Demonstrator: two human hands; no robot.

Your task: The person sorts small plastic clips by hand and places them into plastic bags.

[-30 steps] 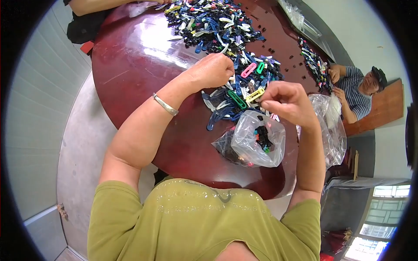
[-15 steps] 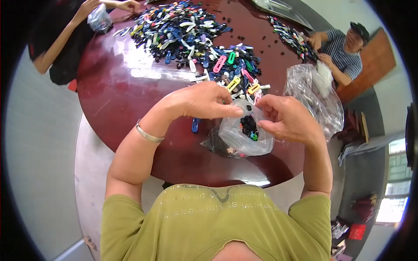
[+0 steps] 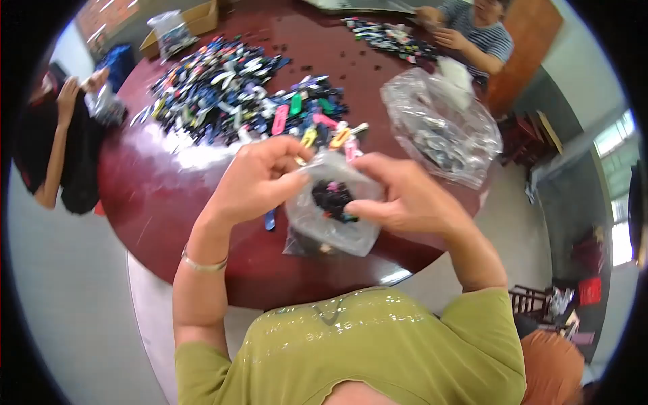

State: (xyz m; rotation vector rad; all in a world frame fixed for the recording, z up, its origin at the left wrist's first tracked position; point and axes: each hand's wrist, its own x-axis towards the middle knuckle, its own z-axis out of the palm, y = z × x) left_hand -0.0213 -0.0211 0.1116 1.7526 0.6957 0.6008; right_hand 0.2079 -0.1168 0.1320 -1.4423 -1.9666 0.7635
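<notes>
A clear plastic bag (image 3: 302, 214) stands with its mouth towards me near the front of the round table. Inside lie small dark pieces (image 3: 329, 200) with a few coloured ones; their kind is too small to make out. My left hand (image 3: 260, 177) grips the bag's left rim between thumb and fingers. On the other side my right hand (image 3: 401, 196) is closed on the right rim, its thumb over the opening. Just beyond my hands lie colourful hair clips (image 3: 280, 119), part of a larger pile. One blue hair clip (image 3: 270, 220) rests beside the bag.
A big heap of hair clips (image 3: 209, 88) covers the far left of the dark red table (image 3: 155, 229). A large clear bag (image 3: 442, 135) lies at right. One person (image 3: 472, 40) sits at the far right by another pile; another person (image 3: 47, 142) is at left. A cardboard box (image 3: 200, 19) stands behind.
My view has turned, so the table and people appear shifted left. The right thumb now reaches further over the bag's mouth, and the left hand has come onto the rim.
</notes>
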